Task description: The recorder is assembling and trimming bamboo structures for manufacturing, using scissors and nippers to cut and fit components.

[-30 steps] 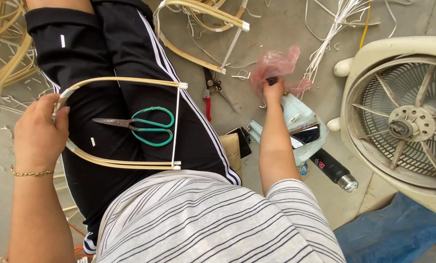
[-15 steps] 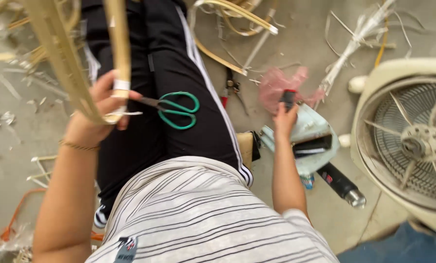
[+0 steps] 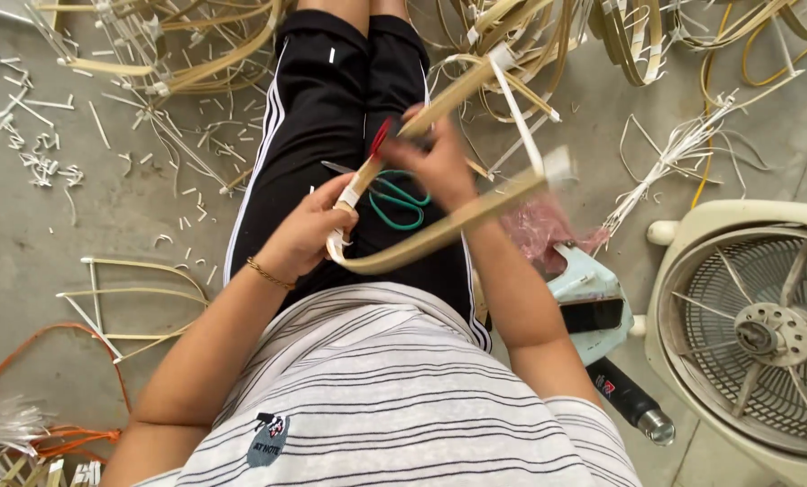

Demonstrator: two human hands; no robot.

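Sitting over a grey concrete floor [image 3: 124,207], the person fills the middle of the view, black track trousers with white side stripes [image 3: 331,117] running toward 12 o'clock. At 3 o'clock stands a cream plastic floor fan with a round grille [image 3: 755,334], and across the top, from 11 to 1 o'clock, lies a heap of bent tan cane hoops bound with white tape [image 3: 196,54]. At 4 o'clock sits a pale blue plastic stool [image 3: 593,293], with a black and silver cylindrical tool [image 3: 633,406] just below it.

The curved tan cane frame with taped joints [image 3: 439,233] is held above the lap, at the centre. The left hand [image 3: 308,233] is closed around its taped corner; the right hand [image 3: 430,158] is closed on the upper strip, pinching a small red object (too blurred to identify). Green-handled steel scissors [image 3: 394,200] rest on the trousers beneath, untouched.

Judging from this, several joints on the frame are already wrapped, while loose white offcuts [image 3: 42,162] at 10 o'clock suggest trimming is well underway; the joint under the hands looks unfinished.
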